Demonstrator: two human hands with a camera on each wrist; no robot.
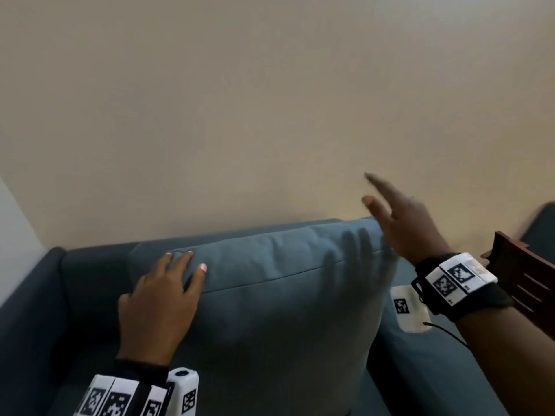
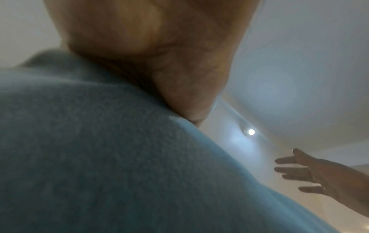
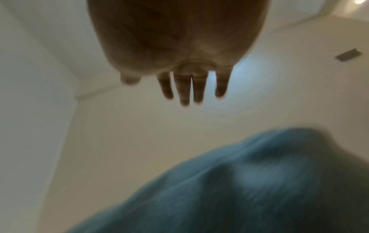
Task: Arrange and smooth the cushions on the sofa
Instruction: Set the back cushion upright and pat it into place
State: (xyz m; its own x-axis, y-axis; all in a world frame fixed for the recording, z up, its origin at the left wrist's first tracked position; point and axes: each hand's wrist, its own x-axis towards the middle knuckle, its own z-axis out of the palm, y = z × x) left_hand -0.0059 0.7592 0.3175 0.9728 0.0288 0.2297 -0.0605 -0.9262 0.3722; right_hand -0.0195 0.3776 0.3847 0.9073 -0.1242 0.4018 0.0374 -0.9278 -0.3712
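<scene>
A large blue-grey cushion (image 1: 270, 295) stands upright against the back of the dark blue sofa (image 1: 36, 325). My left hand (image 1: 162, 298) rests on the cushion's upper left corner, fingers spread over the top edge. My right hand (image 1: 396, 223) is raised in the air above the cushion's upper right corner, fingers straight and blurred, touching nothing; its shadow falls on the fabric. In the left wrist view the palm (image 2: 159, 55) lies against the cushion (image 2: 99, 157), and the right hand (image 2: 311, 173) shows at the right. The right wrist view shows straight fingers (image 3: 189, 88) above the cushion (image 3: 259, 189).
A plain beige wall (image 1: 270, 100) rises behind the sofa. A white tag with a black marker (image 1: 408, 307) lies on the sofa seat right of the cushion. A dark wooden chair (image 1: 522, 280) stands at the right edge. The sofa's left armrest (image 1: 27, 295) bounds the cushion's left side.
</scene>
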